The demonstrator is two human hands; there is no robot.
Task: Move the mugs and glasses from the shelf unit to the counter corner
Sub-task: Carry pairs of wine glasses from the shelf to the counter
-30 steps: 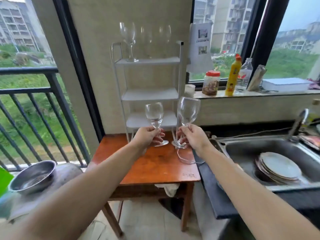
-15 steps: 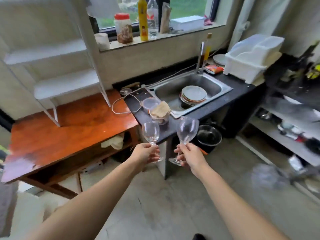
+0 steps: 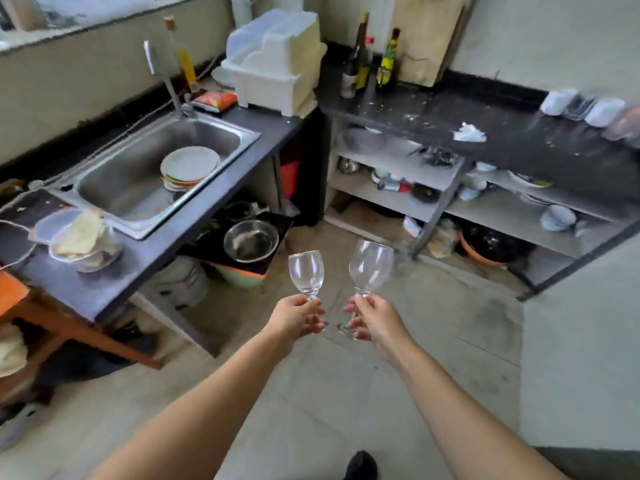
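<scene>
Sink (image 3: 149,174) now farther left, dark corner counter (image 3: 519,133) ahead.

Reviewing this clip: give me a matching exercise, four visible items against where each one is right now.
Items:
1. stack of plates
2. smaller wine glass
3. larger wine glass
4. dark bottles

Places:
A. right hand
B. counter corner
C. inside the sink
D. left hand

Pairs: 1-C, 2-D, 3-A, 4-B
</scene>
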